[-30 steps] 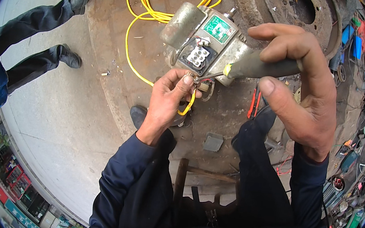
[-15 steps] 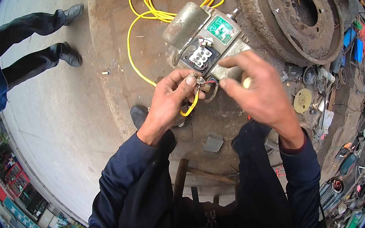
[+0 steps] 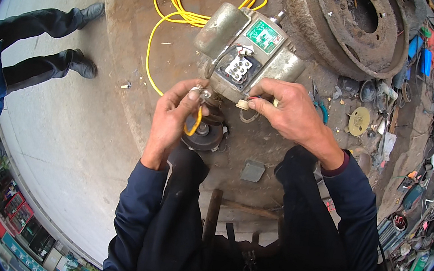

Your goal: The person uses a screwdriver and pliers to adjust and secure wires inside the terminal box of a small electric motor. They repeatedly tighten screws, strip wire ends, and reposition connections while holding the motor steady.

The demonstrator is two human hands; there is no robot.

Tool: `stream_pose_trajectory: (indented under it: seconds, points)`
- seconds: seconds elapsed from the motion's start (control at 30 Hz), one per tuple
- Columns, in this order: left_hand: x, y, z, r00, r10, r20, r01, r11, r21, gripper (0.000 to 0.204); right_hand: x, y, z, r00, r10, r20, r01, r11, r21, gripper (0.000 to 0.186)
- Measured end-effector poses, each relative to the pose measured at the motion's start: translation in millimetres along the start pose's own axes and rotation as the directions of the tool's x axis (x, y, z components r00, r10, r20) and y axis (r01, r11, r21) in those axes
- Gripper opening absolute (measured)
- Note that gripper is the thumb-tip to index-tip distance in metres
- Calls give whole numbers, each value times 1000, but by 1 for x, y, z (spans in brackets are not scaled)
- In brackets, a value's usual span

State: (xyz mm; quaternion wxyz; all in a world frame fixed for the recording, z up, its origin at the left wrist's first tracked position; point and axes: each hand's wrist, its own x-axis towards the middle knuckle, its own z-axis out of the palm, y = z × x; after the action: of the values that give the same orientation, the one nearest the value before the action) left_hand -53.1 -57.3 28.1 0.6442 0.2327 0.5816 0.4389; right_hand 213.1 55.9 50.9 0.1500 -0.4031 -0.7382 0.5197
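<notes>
Cable is pinched in left hand, near-left of motor; wire is pinched by right hand at motor's near edge. Cable judged light, springy; best gripped behind end.

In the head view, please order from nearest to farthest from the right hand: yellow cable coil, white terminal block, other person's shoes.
1. White terminal block: up and left of the right hand, on the motor.
2. Yellow cable coil: farther up and left.
3. Other person's shoes: far left.
</notes>
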Motion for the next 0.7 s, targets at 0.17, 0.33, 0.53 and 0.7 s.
stream_pose_trajectory:
  seconds: [0.17,0.33,0.53,0.7]
  points:
    - [-1,-44,-36,947,261,-189,-91,780,620,30,2,0,-2,992,125,13,-125,992,8,18]
    - [1,-92,-57,901,308,-307,-52,777,627,30,9,-3,3,991,114,-73,-110,992,55,19]
    - [17,-120,-83,897,261,-357,56,734,677,35,14,3,9,987,51,-155,-56,998,-31,18]
    - [27,-130,-89,838,466,-284,113,362,925,34,18,6,12,985,54,-164,-75,990,-123,18]
